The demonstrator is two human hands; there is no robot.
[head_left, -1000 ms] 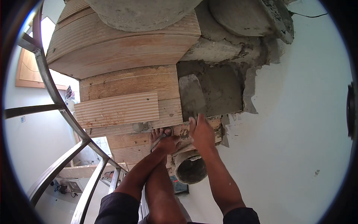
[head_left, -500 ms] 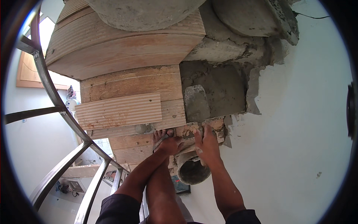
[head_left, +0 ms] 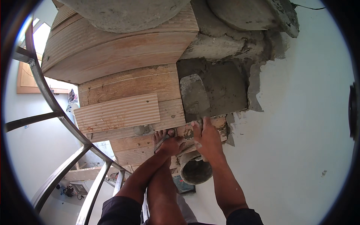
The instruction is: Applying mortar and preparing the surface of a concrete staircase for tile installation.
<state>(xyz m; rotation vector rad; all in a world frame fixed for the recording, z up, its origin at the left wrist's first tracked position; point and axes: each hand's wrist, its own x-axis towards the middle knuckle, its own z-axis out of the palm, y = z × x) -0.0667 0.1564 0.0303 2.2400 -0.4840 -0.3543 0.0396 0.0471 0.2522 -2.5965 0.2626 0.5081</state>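
Note:
My right hand (head_left: 208,138) grips the handle of a trowel, whose grey, mortar-smeared blade (head_left: 195,93) lies on wet grey mortar (head_left: 227,84) filling the recess at the right end of a stair step. My left hand (head_left: 171,145) is curled beside my sandalled foot (head_left: 159,135); what its fingers hold, if anything, is hidden. A mortar-caked bucket (head_left: 195,173) stands just below my right hand. Left of the mortar, a loose ribbed wooden-looking board (head_left: 116,110) lies on the planked step (head_left: 127,77).
A curved metal railing (head_left: 48,90) runs down the left side, with a lower room beyond it. A white wall (head_left: 300,123) with ragged mortar edges rises on the right. A large grey rounded container (head_left: 131,15) and a grey pan-like piece (head_left: 240,15) sit on the upper steps.
My right hand and the trowel pulled back toward me, then moved slightly forward again along the mortar. My left hand stays by my foot.

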